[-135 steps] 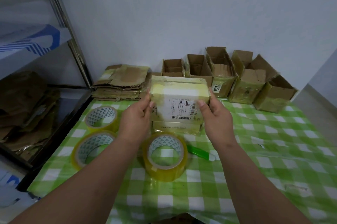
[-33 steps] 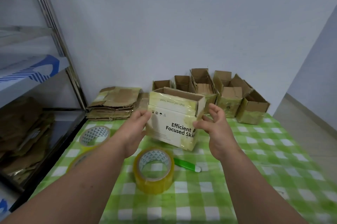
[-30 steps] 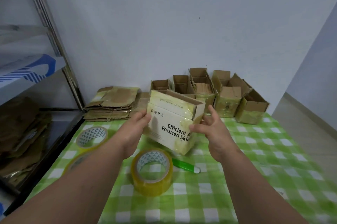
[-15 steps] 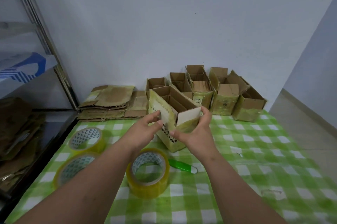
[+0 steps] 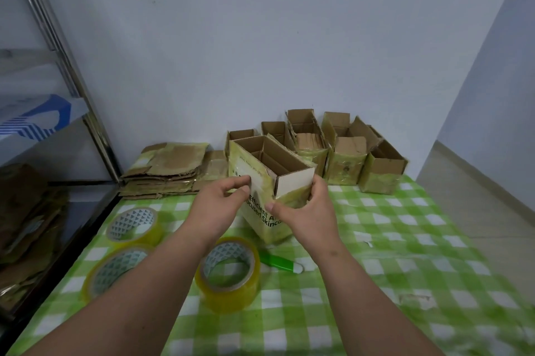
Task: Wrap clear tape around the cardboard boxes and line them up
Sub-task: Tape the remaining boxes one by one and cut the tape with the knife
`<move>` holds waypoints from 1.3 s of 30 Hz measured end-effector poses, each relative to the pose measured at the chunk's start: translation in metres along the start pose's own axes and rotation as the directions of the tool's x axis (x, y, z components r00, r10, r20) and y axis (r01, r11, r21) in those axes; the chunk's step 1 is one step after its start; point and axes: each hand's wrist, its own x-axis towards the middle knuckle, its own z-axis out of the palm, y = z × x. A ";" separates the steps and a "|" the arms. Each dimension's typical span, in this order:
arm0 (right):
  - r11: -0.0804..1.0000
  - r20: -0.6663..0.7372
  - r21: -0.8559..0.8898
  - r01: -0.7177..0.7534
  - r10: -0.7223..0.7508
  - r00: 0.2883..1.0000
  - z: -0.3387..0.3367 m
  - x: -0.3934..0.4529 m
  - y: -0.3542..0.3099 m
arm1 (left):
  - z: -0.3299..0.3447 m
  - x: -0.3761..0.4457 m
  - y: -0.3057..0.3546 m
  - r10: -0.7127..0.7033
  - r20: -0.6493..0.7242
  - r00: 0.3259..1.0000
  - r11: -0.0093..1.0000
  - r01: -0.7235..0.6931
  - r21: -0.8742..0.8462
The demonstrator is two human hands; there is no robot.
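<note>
Two hands are grasping the open cardboard box (image 5: 270, 179): the left hand (image 5: 215, 206) is pinching its front wall, and the right hand (image 5: 308, 210) is curling around its near corner. The box is sitting tilted on the green checked surface (image 5: 405, 239), in front of the row of boxes (image 5: 344, 153). One tape roll (image 5: 228, 271) and a green cutter (image 5: 279, 260) are lying just nearer than the box.
</note>
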 end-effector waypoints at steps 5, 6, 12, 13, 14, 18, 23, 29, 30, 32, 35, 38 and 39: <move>0.998 -0.068 0.040 0.046 -0.043 0.997 -0.033 -0.004 -0.005 | 0.020 -0.008 0.022 0.171 0.030 0.985 0.963 -0.173 0.205; 0.998 -0.079 0.040 0.053 -0.049 0.996 -0.041 -0.005 -0.005 | 0.024 -0.006 0.023 0.216 0.037 0.976 0.917 -0.216 0.336; 0.997 -0.222 0.045 0.066 -0.054 0.974 -0.089 -0.011 0.002 | 0.047 -0.001 0.036 0.200 0.131 0.971 0.554 -0.222 0.803; 0.997 -0.259 0.047 0.060 -0.045 0.965 -0.097 -0.012 0.005 | 0.051 -0.001 0.038 0.192 0.153 0.969 0.517 -0.233 0.823; 0.997 -0.300 0.048 0.055 -0.038 0.953 -0.106 -0.012 0.007 | 0.055 -0.001 0.039 0.191 0.178 0.965 0.484 -0.250 0.839; 0.998 -0.485 0.050 0.036 -0.007 0.874 -0.144 -0.008 0.016 | 0.072 0.007 0.047 0.164 0.256 0.953 0.401 -0.302 0.865; 0.999 -0.656 0.022 0.023 -0.003 0.755 -0.187 0.010 0.030 | 0.100 0.021 0.058 0.140 0.329 0.934 0.302 -0.357 0.884; 0.998 -0.752 0.061 -0.007 0.051 0.658 -0.224 0.047 0.060 | 0.146 0.044 0.067 0.138 0.425 0.895 0.231 -0.446 0.865; 0.998 -0.765 0.065 -0.006 0.053 0.642 -0.230 0.053 0.064 | 0.155 0.048 0.068 0.144 0.443 0.885 0.224 -0.465 0.857; 0.998 -0.786 0.064 0.006 0.046 0.616 -0.242 0.065 0.068 | 0.174 0.056 0.071 0.167 0.480 0.861 0.217 -0.507 0.834; 0.999 -0.784 0.033 0.015 0.017 0.621 -0.254 0.076 0.075 | 0.209 0.069 0.078 0.252 0.530 0.810 0.228 -0.582 0.780; 1.000 -0.771 0.000 0.029 -0.018 0.636 -0.260 0.081 0.082 | 0.248 0.081 0.090 0.344 0.568 0.748 0.229 -0.654 0.721; 0.999 -0.769 -0.005 0.037 -0.028 0.639 -0.262 0.082 0.084 | 0.261 0.084 0.094 0.360 0.581 0.730 0.227 -0.673 0.704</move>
